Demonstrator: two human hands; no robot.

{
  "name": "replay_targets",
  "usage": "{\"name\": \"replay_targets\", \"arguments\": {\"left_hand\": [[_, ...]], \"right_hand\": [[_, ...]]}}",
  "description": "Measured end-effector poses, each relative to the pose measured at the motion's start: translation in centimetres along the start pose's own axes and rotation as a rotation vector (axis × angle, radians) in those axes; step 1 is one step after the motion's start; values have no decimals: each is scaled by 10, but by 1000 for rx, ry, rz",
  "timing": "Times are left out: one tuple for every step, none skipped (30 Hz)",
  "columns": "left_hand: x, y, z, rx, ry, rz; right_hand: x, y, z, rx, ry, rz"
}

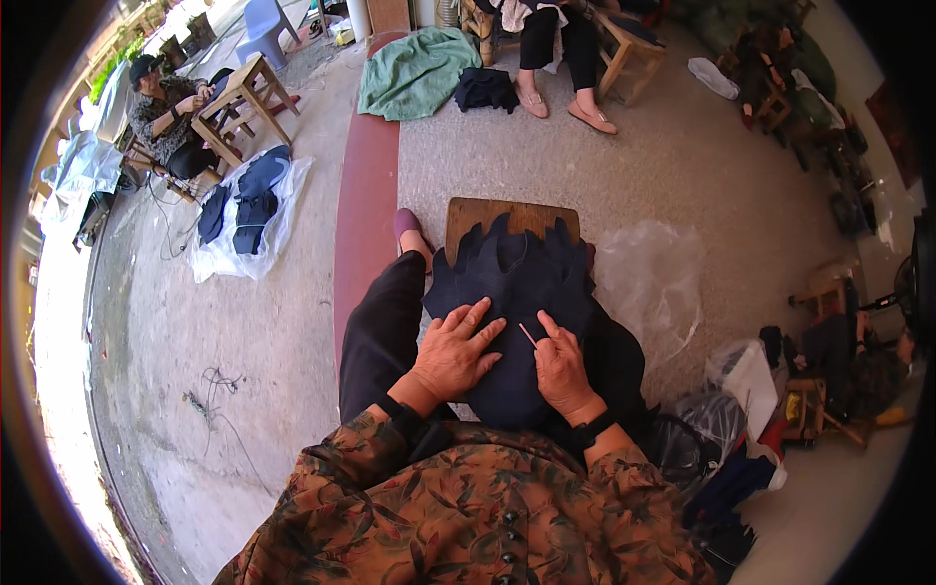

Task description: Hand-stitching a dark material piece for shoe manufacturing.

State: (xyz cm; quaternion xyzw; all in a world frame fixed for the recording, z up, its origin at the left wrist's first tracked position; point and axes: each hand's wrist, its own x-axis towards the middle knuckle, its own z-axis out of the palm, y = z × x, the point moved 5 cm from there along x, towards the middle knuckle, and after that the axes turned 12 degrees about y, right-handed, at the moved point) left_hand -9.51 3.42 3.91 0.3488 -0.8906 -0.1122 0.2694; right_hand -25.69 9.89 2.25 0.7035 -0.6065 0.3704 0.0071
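Observation:
Dark navy cloth pieces [507, 283] lie across my lap and over a wooden stool [512, 212], their far edge cut into pointed tabs. My left hand [453, 351] rests flat on the cloth with its fingers spread. To its right, my right hand [562, 369] is closed around a thin pinkish stick-like tool [527, 334], whose tip points up and left above the cloth. The index finger of that hand stretches forward on the fabric. What kind of tool it is, I cannot make out.
Clear plastic sheeting [651, 278] lies right of the stool; bags [697, 429] are heaped nearer me. At left, a person [171, 112] sits by a wooden stool, with dark cloth pieces [256, 210] on plastic. Ahead are a green cloth [419, 73] and another person's legs [556, 49].

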Motion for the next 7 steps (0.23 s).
{"name": "replay_targets", "arguments": {"left_hand": [[0,-3,2,1,-1,4],[0,-8,3,-17,8,-6],[1,-11,3,-34,18,-15],[4,-10,1,-33,14,-14],[8,-9,-2,-19,-15,5],[12,-7,-6,-5,-44,23],[17,-5,-7,-21,-122,-45]], "right_hand": [[0,2,-1,37,19,22],[1,3,-1,36,23,23],[2,4,-1,79,13,43],[1,5,0,125,0,65],[1,6,0,128,1,68],[0,7,0,130,-7,79],[-1,8,0,132,-15,91]]}}
